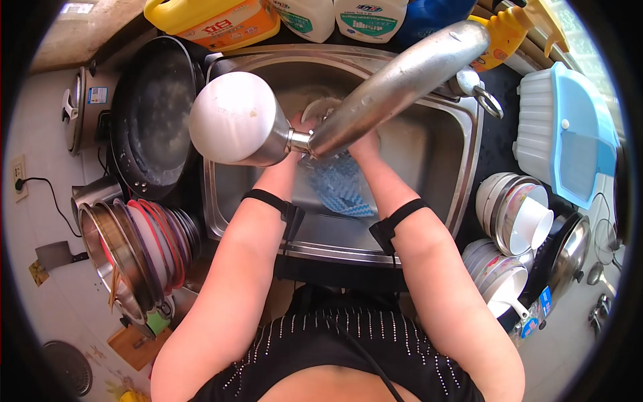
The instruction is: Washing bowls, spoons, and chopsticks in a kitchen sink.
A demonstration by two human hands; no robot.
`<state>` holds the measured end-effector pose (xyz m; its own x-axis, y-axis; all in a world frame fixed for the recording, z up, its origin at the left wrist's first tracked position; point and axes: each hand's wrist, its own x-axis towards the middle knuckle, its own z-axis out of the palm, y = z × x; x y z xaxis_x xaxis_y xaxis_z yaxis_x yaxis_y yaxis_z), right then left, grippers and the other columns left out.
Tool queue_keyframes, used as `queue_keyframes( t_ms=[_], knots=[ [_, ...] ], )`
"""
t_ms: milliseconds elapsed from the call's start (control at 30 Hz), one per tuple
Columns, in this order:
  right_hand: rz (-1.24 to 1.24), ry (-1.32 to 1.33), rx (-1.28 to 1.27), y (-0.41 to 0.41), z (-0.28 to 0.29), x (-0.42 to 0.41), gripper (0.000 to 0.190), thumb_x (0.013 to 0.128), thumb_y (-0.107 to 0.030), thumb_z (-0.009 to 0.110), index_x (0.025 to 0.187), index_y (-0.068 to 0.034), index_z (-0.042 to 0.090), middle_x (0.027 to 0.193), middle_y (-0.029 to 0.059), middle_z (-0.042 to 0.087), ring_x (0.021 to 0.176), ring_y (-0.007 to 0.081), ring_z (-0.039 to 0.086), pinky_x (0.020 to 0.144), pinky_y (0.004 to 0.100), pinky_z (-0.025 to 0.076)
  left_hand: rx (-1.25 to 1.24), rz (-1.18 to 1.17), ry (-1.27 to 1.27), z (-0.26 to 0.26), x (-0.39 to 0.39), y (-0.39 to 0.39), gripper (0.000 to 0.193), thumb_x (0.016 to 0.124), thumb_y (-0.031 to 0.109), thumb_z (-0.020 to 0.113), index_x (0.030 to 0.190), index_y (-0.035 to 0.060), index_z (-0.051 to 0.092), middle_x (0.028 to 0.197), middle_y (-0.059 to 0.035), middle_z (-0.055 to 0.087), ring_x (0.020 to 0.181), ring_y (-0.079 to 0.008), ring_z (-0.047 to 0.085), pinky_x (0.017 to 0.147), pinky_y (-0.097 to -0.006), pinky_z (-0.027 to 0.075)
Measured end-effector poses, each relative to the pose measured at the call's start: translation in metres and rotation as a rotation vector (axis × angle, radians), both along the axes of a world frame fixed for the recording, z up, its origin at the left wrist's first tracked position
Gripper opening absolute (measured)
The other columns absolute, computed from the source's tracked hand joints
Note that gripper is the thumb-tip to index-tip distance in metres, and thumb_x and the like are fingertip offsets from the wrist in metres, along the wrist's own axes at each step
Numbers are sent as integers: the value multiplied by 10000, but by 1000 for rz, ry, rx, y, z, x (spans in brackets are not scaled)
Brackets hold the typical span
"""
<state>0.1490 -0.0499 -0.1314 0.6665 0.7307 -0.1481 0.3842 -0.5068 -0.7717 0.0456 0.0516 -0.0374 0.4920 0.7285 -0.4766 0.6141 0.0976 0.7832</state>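
Both my hands are down in the stainless steel sink (427,151), partly covered by the faucet. My left hand (300,123) has its fingers against the edge of a pale, round dish, apparently a bowl (319,108). The spout hides much of that dish. My right hand (365,144) is at the other side, its fingers behind the spout, so its grip is hidden. A blue-and-white striped cloth (344,188) lies wet on the sink bottom, between my wrists and nearer to me. Water seems to fall around the hands and cloth.
The curved metal faucet (402,90) and its wide head (236,118) hang above my hands. A black pan (153,120) and stacked basins (135,246) stand left. Bowls (512,213) and a blue-lidded box (577,135) stand right. Detergent bottles (226,25) line the back.
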Motion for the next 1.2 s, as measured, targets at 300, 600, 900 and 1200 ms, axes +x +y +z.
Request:
queue_keyframes(
  t_ms=[300,600,900,1200],
  knots=[
    [110,285,-331,-12,-2,-31,290,797,-221,521,1045,-72,543,940,193,603,892,364,569,760,414,456,-373,223,41,-169,-88,-14,571,757,175,629,1246,13,383,1077,-151,524,848,-237,584,694,-400,498],
    [89,133,32,-6,69,10,473,788,-132,524,1251,-155,430,984,210,568,920,380,545,791,422,447,-565,397,-272,-36,-32,5,297,785,136,615,1057,79,511,958,-57,580,836,-199,594,673,-396,510],
    [0,307,315,-16,68,15,353,763,-138,566,1094,-38,495,929,174,573,909,345,553,809,400,430,-813,431,-388,-26,-19,-13,318,878,111,434,1190,53,418,1129,-125,529,998,-282,560,800,-453,500],
    [625,-36,-449,-62,65,-43,420,745,-262,611,1113,-76,532,1172,162,510,1063,320,511,863,397,446,-846,589,-285,-70,-74,-3,379,918,337,423,1236,132,408,1174,-79,523,1008,-240,553,809,-453,477]
  ],
)
